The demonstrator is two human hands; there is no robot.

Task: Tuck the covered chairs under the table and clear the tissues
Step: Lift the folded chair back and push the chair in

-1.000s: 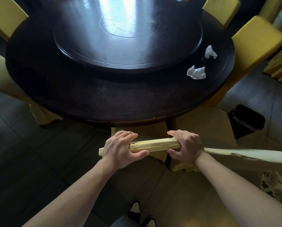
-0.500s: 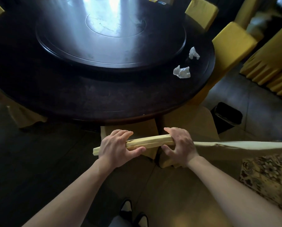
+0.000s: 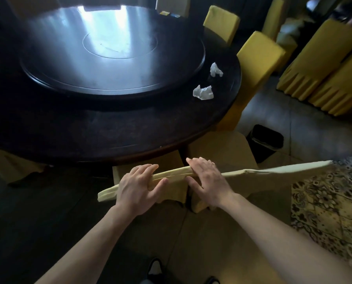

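Covered chair (image 3: pixel 171 175), pale-yellow fabric: top edge of backrest runs across lower centre, seat part under the table rim. Second covered chair (image 3: pixel 273 171) stands just beside it on the right, its back top edge continuing the same line toward the right side of the view.

L hand (image 3: pixel 138 185): laid over the first chair's top edge, fingers fairly straight over the far side, thumb on near side, fabric between them. R hand (image 3: pixel 206 177): on the top edge where the two backs meet, fingers extended and close together, thumb spread on the near side. Grip looks loose on both; no tight curl visible.

Round dark table (image 3: pixel 109 132) w/ raised lazy Susan (image 3: pixel 113 52) at centre, glare on it. Two crumpled white tissues on the right part of the tabletop: near tissue (image 3: pixel 203 92), far tissue (image 3: pixel 216 69), apart from each other.

Further yellow covered chairs (image 3: pixel 259 58) at the table's right edge. Black bin (image 3: pixel 267 140) on the floor, right of the table. Patterned carpet (image 3: pixel 330 206) at far right.
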